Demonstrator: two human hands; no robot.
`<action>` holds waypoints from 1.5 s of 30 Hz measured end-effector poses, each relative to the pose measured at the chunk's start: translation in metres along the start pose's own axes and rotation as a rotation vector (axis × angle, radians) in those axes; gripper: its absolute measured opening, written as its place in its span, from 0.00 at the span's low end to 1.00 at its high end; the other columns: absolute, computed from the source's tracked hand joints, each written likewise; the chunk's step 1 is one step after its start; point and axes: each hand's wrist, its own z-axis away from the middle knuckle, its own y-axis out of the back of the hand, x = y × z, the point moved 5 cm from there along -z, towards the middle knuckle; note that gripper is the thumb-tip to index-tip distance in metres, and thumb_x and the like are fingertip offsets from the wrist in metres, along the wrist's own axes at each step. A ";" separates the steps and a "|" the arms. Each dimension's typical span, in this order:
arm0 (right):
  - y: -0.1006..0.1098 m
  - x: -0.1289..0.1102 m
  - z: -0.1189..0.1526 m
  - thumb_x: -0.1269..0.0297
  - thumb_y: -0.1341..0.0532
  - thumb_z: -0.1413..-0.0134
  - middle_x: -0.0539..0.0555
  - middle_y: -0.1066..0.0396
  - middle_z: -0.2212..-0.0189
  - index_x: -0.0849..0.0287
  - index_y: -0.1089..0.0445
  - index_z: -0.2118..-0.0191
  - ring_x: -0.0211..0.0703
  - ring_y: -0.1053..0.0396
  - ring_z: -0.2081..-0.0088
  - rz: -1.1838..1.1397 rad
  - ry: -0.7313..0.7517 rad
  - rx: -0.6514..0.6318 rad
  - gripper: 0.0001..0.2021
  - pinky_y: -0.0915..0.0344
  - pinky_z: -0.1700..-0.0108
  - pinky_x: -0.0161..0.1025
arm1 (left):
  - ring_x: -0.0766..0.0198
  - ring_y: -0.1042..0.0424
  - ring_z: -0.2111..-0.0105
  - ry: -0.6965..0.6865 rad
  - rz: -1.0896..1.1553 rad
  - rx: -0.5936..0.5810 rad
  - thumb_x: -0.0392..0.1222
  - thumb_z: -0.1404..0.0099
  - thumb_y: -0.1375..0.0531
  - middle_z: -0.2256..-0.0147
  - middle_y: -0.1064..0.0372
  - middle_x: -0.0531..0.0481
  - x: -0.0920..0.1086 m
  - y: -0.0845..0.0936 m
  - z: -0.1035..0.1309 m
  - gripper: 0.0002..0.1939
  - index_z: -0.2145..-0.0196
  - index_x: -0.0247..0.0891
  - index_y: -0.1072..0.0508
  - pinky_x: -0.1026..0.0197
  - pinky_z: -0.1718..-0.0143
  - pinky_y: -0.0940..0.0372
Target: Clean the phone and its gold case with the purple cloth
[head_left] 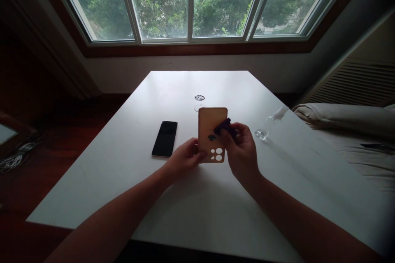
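An orange-tan phone case (205,123) with camera cutouts at its lower end is held up over the table. My left hand (185,156) grips its lower left edge between thumb and fingers. In my right hand (243,148) is a small dark purple cloth (224,126), pinched and pressed against the face of the case, beside a dark leaf-shaped mark. A black smartphone (165,139) lies flat on the table, left of the case and just beyond my left hand.
On the white table (123,185) a clear spray bottle (268,125) lies on its side at the right. A round ring-like item (199,98) sits beyond the case, with another partly hidden behind it. Rolled beige bedding (333,114) is at the right, white cables (15,160) on the left floor.
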 end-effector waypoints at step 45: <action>0.015 0.030 -0.027 0.68 0.22 0.57 0.47 0.24 0.69 0.56 0.30 0.62 0.36 0.24 0.62 -0.372 -0.253 0.131 0.19 0.23 0.59 0.32 | 0.61 0.26 0.63 0.073 -0.146 0.113 0.49 0.33 0.35 0.54 0.23 0.41 0.017 0.014 0.002 0.27 0.40 0.36 0.30 0.64 0.70 0.37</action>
